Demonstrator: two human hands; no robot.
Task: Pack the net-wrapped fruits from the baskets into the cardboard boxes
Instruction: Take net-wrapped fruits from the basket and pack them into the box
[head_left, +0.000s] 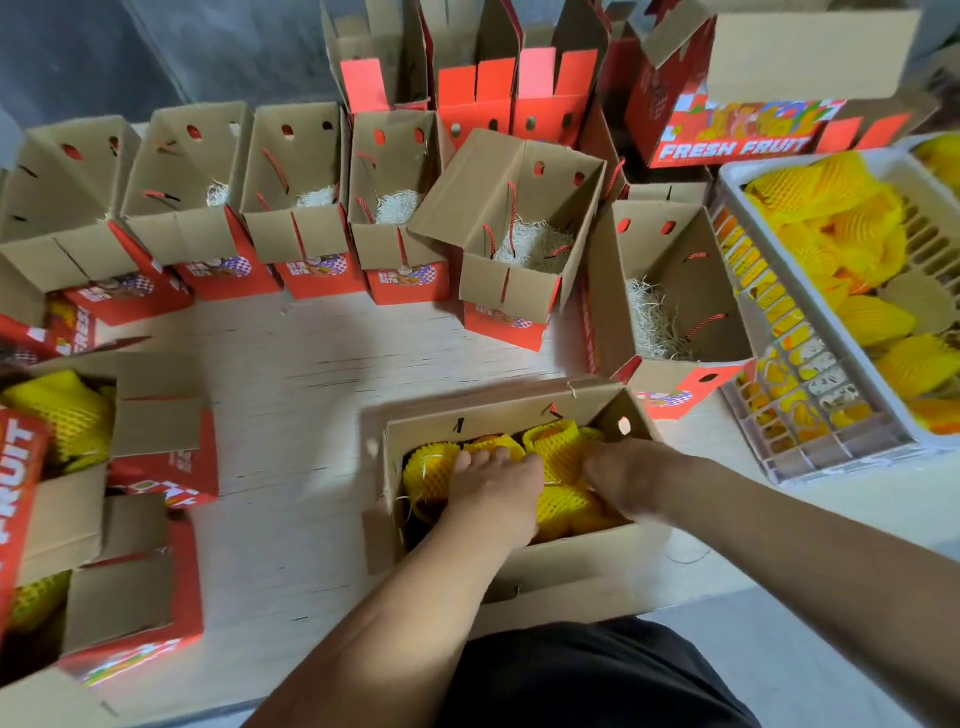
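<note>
A brown cardboard box stands open right in front of me, and both my hands are inside it. It holds several yellow net-wrapped fruits. My left hand lies on top of the fruits in the left half, fingers spread flat over them. My right hand is blurred, and its fingers curl down round a fruit in the right half. At the right stands a white plastic basket with several more net-wrapped fruits inside.
Across the table runs a row of open boxes with straw in the bottom, and another one stands beside the basket. At the left are boxes with fruits inside. Folded red cartons stand at the back.
</note>
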